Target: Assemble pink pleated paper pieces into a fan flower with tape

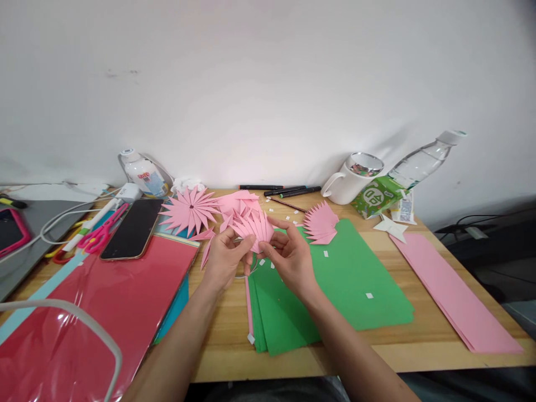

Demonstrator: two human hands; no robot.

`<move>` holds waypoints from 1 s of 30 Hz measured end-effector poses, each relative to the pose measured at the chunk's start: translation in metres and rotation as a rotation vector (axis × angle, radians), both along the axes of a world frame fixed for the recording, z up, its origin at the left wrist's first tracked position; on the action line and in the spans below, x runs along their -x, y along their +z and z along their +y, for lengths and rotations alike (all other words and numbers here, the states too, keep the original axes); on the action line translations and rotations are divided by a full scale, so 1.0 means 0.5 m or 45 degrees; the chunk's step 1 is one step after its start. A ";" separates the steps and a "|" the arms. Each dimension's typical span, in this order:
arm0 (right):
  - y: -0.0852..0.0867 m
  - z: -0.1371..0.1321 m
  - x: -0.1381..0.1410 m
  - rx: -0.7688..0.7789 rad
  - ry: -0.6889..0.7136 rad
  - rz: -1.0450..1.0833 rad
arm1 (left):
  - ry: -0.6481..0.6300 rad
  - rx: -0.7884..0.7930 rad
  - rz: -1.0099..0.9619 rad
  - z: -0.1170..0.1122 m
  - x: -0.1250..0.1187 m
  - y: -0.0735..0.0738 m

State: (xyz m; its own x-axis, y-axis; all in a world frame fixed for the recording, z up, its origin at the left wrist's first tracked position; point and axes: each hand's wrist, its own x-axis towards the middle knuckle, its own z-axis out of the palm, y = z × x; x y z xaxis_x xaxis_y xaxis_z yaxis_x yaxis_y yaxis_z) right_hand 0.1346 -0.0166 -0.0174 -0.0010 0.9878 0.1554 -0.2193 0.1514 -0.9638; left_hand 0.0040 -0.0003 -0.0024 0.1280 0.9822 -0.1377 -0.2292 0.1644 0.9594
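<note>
The left hand [225, 261] and right hand [295, 260] pinch a pleated pink paper fan [255, 228] between them near the green sheets [347, 285]. Uneven thumb pressure could crease its folds, while a loosened grip could let them slip apart.

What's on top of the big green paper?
Small white bits lie on the green paper, and a folded pink fan overlaps its back edge. The right hand and forearm cover part of it, so I can't see what's there.
</note>
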 end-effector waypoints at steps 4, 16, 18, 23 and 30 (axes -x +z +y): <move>0.000 -0.001 0.000 0.002 -0.003 -0.013 | 0.002 0.001 -0.006 -0.002 0.001 0.001; 0.003 -0.002 -0.001 -0.010 -0.009 -0.004 | 0.005 0.017 0.002 -0.003 0.000 0.007; 0.003 -0.002 -0.001 -0.011 -0.015 -0.005 | 0.002 0.014 0.004 -0.004 0.001 0.006; 0.002 -0.002 -0.002 -0.021 -0.013 -0.033 | 0.008 0.018 0.009 -0.003 0.002 0.005; 0.002 -0.001 -0.001 -0.011 -0.006 -0.014 | 0.021 0.001 0.026 -0.002 0.000 0.005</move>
